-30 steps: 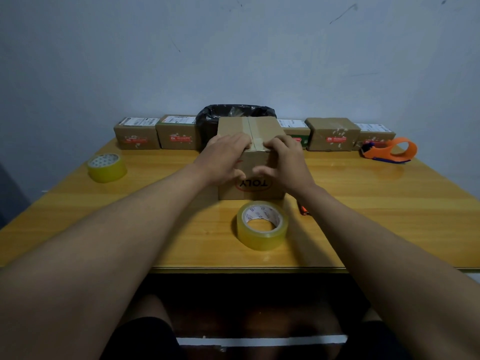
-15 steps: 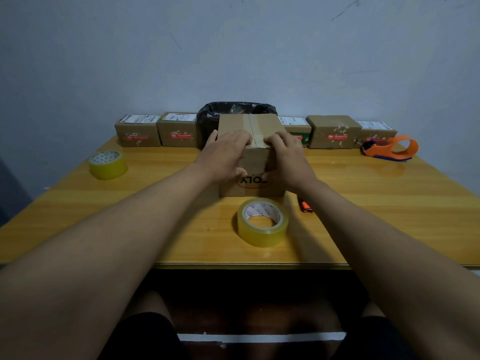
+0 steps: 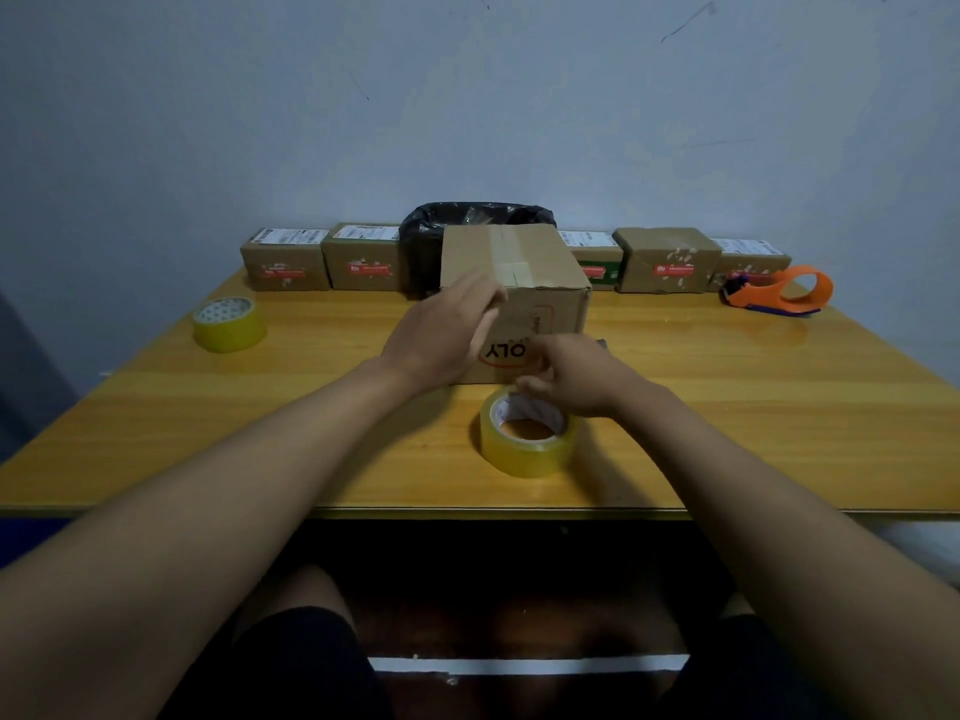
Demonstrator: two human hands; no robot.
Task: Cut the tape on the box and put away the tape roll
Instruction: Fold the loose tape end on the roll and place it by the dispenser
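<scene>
While our left hand (image 3: 441, 335) lies flat and open against the near left corner of the brown cardboard box (image 3: 519, 283), gripping nothing and likely just steadying it, our right hand (image 3: 576, 376) hovers low in front of the box, fingers curled and pinched together just above the clear yellowish tape roll (image 3: 527, 439). We cannot tell whether that pinch has hold of a strand of tape or of nothing. The roll lies flat on the wooden counter (image 3: 727, 397) just in front of the box, close enough that tape could run from one to the other. A strip of tape already runs along the box's top seam. Well to the right of the box sits an orange tape dispenser (image 3: 784, 293); a second yellow tape roll (image 3: 228, 324) rests well to its left.
</scene>
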